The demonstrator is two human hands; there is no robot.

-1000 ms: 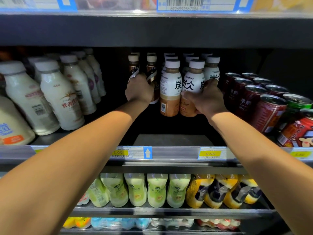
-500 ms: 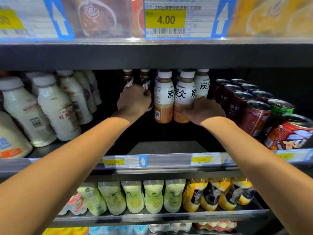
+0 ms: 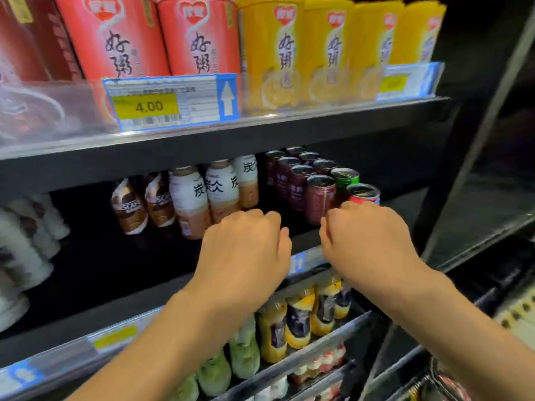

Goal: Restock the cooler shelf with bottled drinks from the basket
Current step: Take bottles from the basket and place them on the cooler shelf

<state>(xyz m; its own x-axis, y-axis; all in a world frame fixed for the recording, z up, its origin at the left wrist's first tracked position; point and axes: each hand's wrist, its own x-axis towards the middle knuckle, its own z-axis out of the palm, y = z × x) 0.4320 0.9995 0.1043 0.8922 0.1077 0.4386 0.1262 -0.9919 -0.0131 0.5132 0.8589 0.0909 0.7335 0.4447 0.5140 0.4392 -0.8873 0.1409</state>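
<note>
"4.00" on price tag (image 3: 149, 106), "好粥" on cups (image 3: 115, 47), "炭" on white bottles (image 3: 188, 192), "ESCAF" on brown bottles (image 3: 127, 206)

A shop: shelves (image 3: 260, 131) of bottled drinks (image 3: 188, 192) and cans (image 3: 320, 195), price tag (image 3: 149, 106) reading 4.00.

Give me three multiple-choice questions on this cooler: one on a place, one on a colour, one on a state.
1. The dark red cans stand where from the white-labelled bottles? A left B right C above
2. The tubs right of the red tubs are: A yellow B blue C green
3. The left hand: A grips a bottle B holds nothing C lies flat on the shelf
Answers: B, the cans sit to the bottles' right; A, yellow wrappers show; B, curled fingers, nothing in them.
</note>
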